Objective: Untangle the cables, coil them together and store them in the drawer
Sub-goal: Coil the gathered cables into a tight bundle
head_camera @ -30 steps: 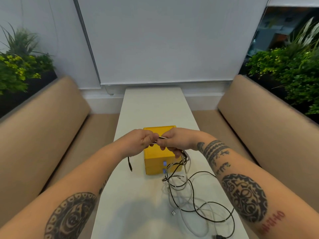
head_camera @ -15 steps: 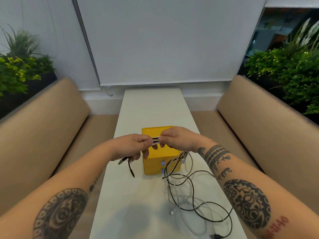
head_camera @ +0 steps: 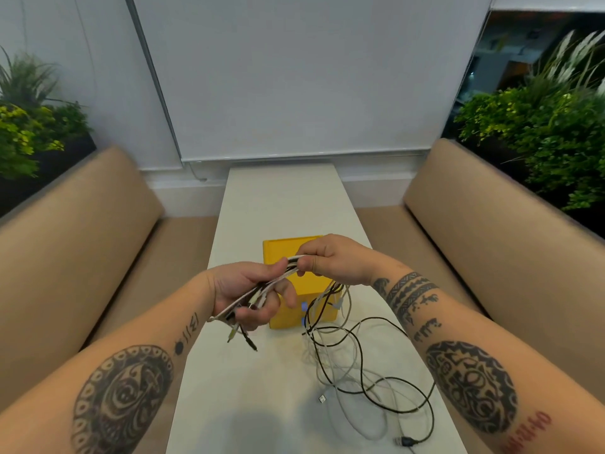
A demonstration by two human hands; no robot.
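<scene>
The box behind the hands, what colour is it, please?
The box is yellow, best seen in head view.

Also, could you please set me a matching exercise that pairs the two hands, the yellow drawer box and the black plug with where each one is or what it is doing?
Things
1. left hand
2. right hand
3. yellow drawer box
4. black plug

Places and states
A. lies on the white table, near its close edge
B. grips the cable bundle low down, with plug ends sticking out below
C. pinches the same bundle higher up, above the box
D. stands on the table, behind the hands

Pairs: 1-B, 2-C, 3-D, 4-A
</scene>
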